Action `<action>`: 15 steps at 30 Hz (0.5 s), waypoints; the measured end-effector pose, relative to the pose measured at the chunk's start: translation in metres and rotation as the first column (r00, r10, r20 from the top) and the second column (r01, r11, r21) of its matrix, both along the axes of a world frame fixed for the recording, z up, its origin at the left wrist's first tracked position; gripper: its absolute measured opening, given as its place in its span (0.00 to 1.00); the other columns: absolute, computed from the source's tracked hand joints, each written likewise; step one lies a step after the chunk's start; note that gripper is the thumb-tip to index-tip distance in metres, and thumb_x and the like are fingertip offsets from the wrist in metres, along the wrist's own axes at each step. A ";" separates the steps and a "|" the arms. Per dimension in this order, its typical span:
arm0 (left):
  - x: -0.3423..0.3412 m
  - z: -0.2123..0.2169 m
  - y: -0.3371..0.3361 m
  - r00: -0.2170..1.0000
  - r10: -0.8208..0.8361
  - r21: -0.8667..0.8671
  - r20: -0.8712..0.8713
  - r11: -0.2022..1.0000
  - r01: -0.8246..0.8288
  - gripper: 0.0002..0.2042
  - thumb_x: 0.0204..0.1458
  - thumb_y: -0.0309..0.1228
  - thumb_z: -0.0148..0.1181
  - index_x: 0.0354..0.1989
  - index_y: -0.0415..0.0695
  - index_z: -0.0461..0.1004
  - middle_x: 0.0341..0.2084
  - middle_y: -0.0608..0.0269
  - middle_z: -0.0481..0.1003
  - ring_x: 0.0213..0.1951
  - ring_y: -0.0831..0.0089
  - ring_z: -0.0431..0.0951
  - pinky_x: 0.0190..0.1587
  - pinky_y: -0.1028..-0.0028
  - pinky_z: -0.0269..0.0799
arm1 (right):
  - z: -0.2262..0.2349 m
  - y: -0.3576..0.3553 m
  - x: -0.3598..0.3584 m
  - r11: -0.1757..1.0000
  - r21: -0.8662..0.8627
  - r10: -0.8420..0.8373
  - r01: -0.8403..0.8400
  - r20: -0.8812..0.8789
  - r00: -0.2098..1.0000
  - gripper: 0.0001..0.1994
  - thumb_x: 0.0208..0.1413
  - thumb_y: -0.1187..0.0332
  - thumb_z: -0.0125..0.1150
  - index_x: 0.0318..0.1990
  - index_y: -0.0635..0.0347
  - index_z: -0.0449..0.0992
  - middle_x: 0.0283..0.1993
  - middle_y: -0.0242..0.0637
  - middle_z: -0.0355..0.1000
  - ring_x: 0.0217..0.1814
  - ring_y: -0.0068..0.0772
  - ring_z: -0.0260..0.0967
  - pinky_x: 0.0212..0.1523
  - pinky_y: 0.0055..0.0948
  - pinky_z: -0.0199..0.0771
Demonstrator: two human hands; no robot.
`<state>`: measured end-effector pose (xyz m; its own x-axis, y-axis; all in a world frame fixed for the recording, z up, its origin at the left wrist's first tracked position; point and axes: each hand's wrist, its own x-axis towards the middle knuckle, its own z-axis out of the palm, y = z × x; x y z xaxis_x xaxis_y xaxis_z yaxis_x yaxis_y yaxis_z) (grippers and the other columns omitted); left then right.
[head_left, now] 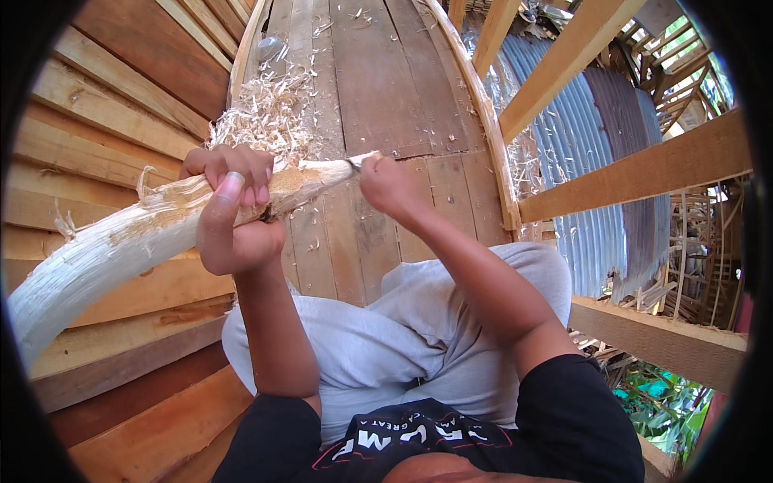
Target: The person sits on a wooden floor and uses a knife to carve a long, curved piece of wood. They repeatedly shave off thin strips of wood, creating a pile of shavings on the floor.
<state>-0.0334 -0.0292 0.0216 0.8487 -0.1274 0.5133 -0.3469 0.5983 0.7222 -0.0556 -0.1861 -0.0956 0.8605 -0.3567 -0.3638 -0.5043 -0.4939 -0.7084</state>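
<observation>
A pale, rough-whittled wooden pole (145,233) lies across the plank floor (378,88), its tip tapering. The left hand (229,213) wraps it, fingers clenched. The right hand (386,185) grips a small blade (353,164) against the tip.

Pale, debarked wooden pole (121,245) ran slantwise from lower left up to a tapered tip at centre; surface rough, fibrous, freshly whittled. Small blade (353,164) met the tip.
</observation>
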 end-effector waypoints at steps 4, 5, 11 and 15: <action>0.008 -0.003 -0.002 0.995 -0.002 -0.048 -0.095 0.999 -0.003 0.07 0.39 0.28 0.49 0.24 0.47 0.56 0.13 0.69 0.55 0.19 0.79 0.57 0.32 0.75 0.57 | -0.032 -0.011 0.008 0.997 0.070 -0.046 0.043 0.038 0.998 0.25 0.58 0.58 0.35 0.36 0.70 0.77 0.40 0.61 0.73 0.45 0.60 0.71 0.50 0.49 0.67; 0.009 -0.003 -0.001 0.992 0.030 -0.035 -0.126 0.999 -0.035 0.08 0.40 0.29 0.50 0.22 0.48 0.56 0.13 0.70 0.55 0.19 0.79 0.57 0.33 0.75 0.56 | -0.038 -0.014 0.008 0.997 0.051 -0.050 0.049 0.027 0.998 0.25 0.58 0.57 0.35 0.36 0.70 0.77 0.40 0.61 0.73 0.45 0.60 0.71 0.50 0.49 0.67; 0.021 -0.007 0.013 0.990 0.062 -0.040 -0.125 0.997 -0.067 0.08 0.41 0.31 0.51 0.21 0.50 0.56 0.13 0.71 0.55 0.19 0.80 0.56 0.33 0.74 0.56 | 0.006 0.007 -0.005 0.998 -0.053 0.035 -0.032 0.051 0.998 0.25 0.59 0.56 0.36 0.37 0.69 0.77 0.41 0.58 0.73 0.46 0.59 0.71 0.50 0.49 0.67; 0.010 -0.007 0.006 0.988 0.062 -0.033 -0.141 0.997 -0.067 0.09 0.41 0.31 0.51 0.21 0.51 0.56 0.13 0.71 0.55 0.19 0.80 0.56 0.32 0.74 0.56 | -0.034 -0.008 -0.005 0.999 -0.007 -0.054 0.054 0.040 0.998 0.26 0.59 0.57 0.34 0.33 0.71 0.76 0.39 0.62 0.72 0.45 0.63 0.70 0.49 0.50 0.67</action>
